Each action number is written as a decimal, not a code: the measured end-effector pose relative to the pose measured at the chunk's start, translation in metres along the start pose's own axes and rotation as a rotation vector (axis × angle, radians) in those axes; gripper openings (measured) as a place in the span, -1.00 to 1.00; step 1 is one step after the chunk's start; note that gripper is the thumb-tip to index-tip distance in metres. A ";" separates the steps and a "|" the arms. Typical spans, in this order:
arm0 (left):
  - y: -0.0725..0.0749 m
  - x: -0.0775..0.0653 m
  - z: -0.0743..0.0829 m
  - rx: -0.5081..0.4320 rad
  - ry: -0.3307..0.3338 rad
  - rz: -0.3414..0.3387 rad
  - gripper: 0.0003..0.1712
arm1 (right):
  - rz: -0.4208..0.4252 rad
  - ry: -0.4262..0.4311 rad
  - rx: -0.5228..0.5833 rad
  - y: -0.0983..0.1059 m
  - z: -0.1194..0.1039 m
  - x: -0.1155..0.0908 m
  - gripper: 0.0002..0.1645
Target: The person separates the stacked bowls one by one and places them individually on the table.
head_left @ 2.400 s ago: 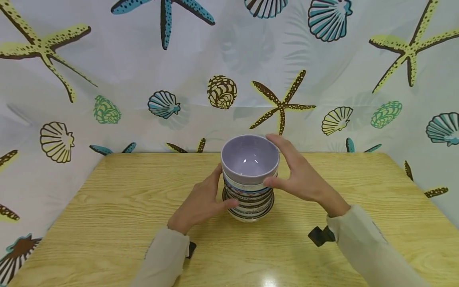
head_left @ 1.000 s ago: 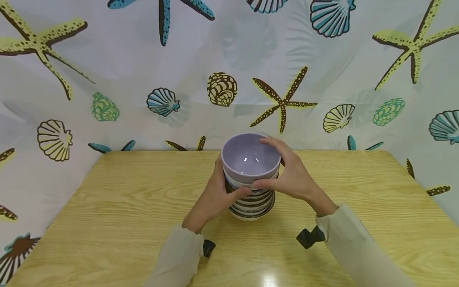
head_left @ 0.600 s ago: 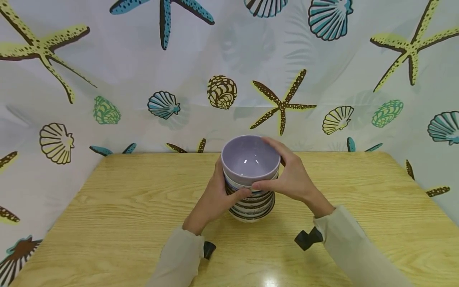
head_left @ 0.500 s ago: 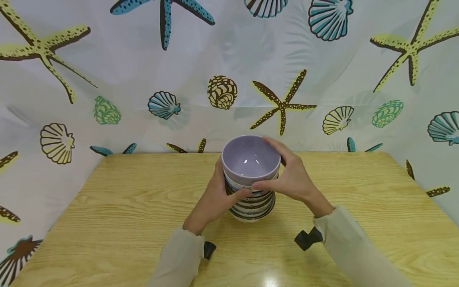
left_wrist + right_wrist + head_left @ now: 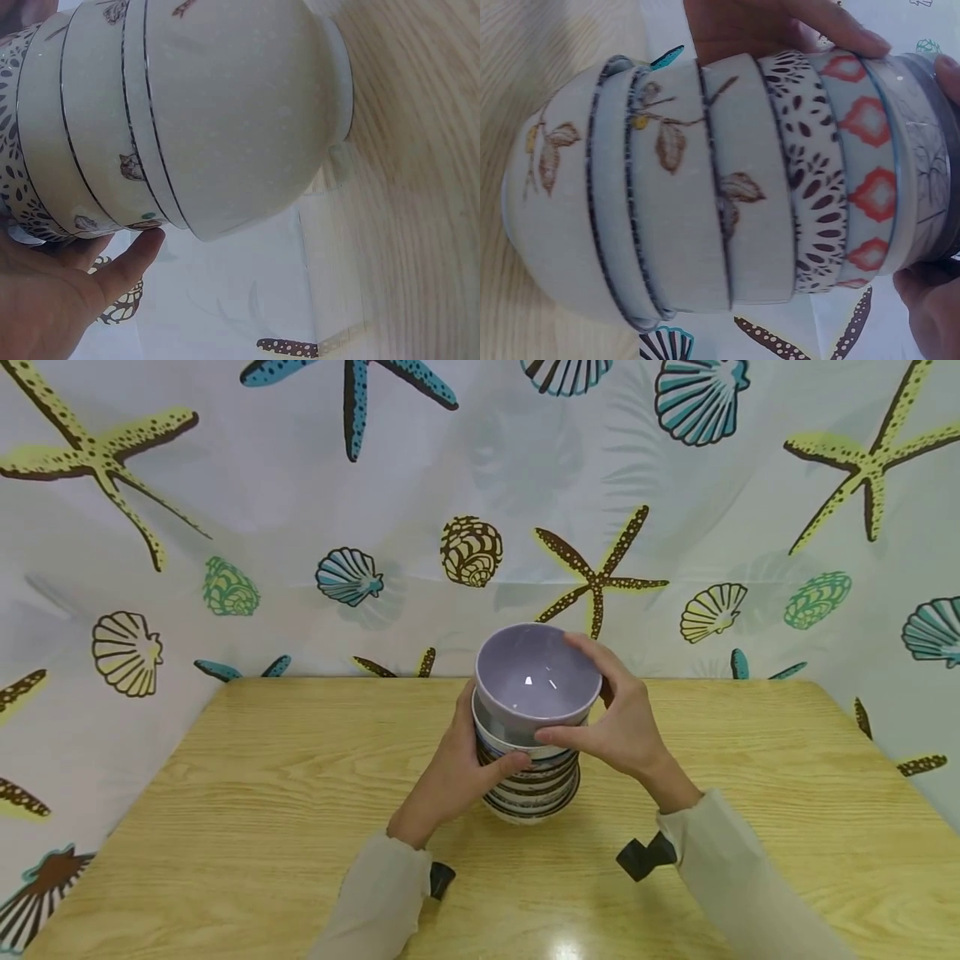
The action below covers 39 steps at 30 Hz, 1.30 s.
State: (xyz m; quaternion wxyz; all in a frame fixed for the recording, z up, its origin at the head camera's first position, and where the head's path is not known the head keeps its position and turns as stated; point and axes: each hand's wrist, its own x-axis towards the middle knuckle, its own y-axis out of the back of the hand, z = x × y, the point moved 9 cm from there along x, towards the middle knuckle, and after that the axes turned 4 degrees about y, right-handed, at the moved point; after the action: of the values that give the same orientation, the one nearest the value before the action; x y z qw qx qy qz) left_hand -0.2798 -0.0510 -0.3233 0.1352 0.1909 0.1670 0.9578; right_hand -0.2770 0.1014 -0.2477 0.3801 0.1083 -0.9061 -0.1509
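Note:
A lavender bowl (image 5: 536, 672) tilts slightly above a stack of patterned bowls (image 5: 531, 790) in the head view. My right hand (image 5: 621, 727) grips its right side, thumb at the front and fingers at the far rim. My left hand (image 5: 453, 768) curls round the left side of the stack just below, the thumb across the front. In the left wrist view, cream bowls (image 5: 225, 105) with dark rims stand nested on the table, and fingers of the left hand (image 5: 52, 296) touch them. Leaf, dark petal and red-motif bowls (image 5: 682, 187) show in the right wrist view.
The wood-grain table (image 5: 285, 827) extends on both sides of the stack. Behind it hangs a white cloth (image 5: 405, 485) printed with starfish and shells. A black strap piece (image 5: 645, 857) sticks out from the right sleeve.
Both hands closed in on the stack from beside it. The right hand has since raised and tilted the lavender bowl, showing the rim of the white bowl below. The left hand stays on the stack.

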 end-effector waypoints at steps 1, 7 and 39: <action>0.000 0.000 0.000 0.001 0.006 0.000 0.27 | 0.005 0.006 0.009 0.001 -0.001 0.001 0.16; 0.000 0.000 0.000 0.004 0.025 -0.003 0.26 | 0.024 -0.009 0.043 0.007 -0.001 0.002 0.16; -0.002 0.002 0.001 -0.003 0.019 -0.012 0.27 | 0.211 -0.040 0.008 0.083 -0.007 -0.017 0.07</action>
State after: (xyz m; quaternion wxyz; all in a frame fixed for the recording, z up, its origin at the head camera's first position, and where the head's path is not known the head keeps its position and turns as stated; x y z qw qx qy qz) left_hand -0.2809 -0.0486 -0.3226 0.1394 0.1808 0.1681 0.9590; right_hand -0.2666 0.1825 -0.2246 0.3752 0.0106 -0.9205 -0.1087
